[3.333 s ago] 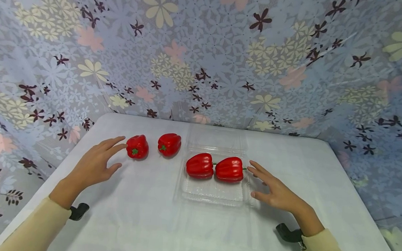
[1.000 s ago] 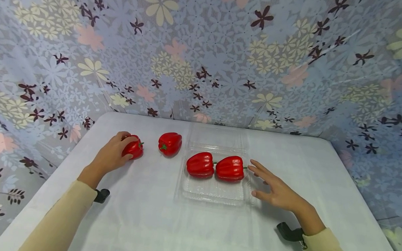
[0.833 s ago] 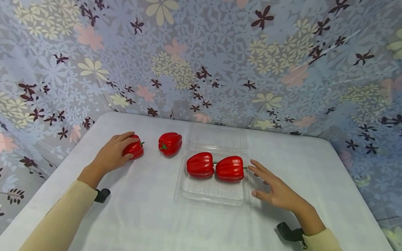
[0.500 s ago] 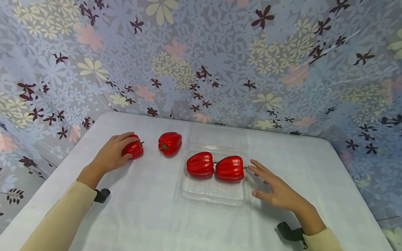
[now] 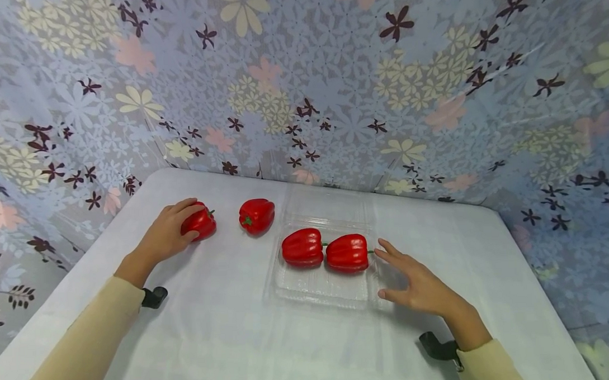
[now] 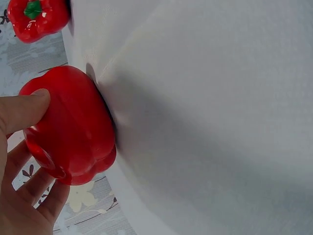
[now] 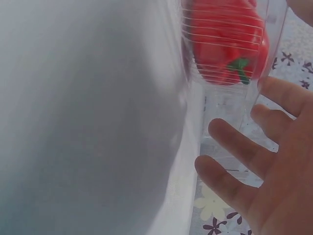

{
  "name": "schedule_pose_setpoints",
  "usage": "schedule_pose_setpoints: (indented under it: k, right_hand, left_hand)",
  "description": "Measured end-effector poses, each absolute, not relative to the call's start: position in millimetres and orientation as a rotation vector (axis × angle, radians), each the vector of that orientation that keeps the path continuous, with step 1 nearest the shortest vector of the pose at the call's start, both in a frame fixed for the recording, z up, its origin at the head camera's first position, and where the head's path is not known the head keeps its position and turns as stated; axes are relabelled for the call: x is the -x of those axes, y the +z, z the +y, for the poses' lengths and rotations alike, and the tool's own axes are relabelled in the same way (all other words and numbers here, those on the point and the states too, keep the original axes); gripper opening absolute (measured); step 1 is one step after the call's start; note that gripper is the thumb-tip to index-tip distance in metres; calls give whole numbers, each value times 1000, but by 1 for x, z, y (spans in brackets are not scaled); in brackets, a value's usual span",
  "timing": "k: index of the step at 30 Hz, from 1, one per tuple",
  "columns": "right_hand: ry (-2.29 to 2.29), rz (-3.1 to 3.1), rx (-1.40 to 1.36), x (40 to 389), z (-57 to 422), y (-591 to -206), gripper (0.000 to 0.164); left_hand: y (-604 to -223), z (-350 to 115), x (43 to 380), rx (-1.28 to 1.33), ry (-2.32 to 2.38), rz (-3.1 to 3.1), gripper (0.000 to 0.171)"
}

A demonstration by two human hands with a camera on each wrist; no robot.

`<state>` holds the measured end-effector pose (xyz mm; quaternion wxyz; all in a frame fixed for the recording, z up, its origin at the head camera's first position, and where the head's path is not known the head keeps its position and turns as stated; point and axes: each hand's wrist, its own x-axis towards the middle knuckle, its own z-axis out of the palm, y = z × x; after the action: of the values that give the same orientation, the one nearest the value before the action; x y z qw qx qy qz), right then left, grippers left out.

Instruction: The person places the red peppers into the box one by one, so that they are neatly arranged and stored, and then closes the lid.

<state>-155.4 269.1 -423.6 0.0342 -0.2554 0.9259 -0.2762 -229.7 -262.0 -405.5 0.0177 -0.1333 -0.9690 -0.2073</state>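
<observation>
My left hand (image 5: 164,233) grips a red bell pepper (image 5: 202,222) at the table's back left, its green stem pointing right. In the left wrist view the thumb lies on top of this bell pepper (image 6: 73,127) and the fingers reach round its far side. A second red bell pepper (image 5: 257,216) lies a little to the right of it, stem toward me. Two more, a left one (image 5: 302,247) and a right one (image 5: 347,253), lie in a row in a clear plastic clamshell box (image 5: 322,294). My right hand (image 5: 422,284) is spread at the box's right side, fingertips at its wall.
The box's hinged lid (image 5: 327,206) lies folded back toward the rear edge of the white-covered table (image 5: 214,338). A flowered cloth (image 5: 331,99) hangs close behind and along both sides.
My left hand has moved right from beside the leftmost bell pepper and taken hold of it. That pepper has turned, its stem now pointing right. My right hand has stayed by the box.
</observation>
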Motion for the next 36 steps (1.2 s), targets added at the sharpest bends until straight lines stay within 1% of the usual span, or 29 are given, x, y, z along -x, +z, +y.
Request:
schedule_pose_setpoints:
  k: [12, 19, 27, 36]
  right_hand:
    - [-866, 2846, 799, 154, 273, -426, 80]
    - [-859, 2816, 767, 158, 272, -425, 80]
    - [-866, 2815, 738, 158, 271, -427, 82]
    - [-873, 2820, 766, 158, 271, -427, 82]
  left_hand:
    - [-413, -262, 225, 433, -684, -2895, 68]
    - [-404, -257, 217, 481, -806, -2652, 65]
    - [-373, -217, 199, 619, -950, -2438, 63]
    - [-356, -165, 177, 869, -975, -2474, 64]
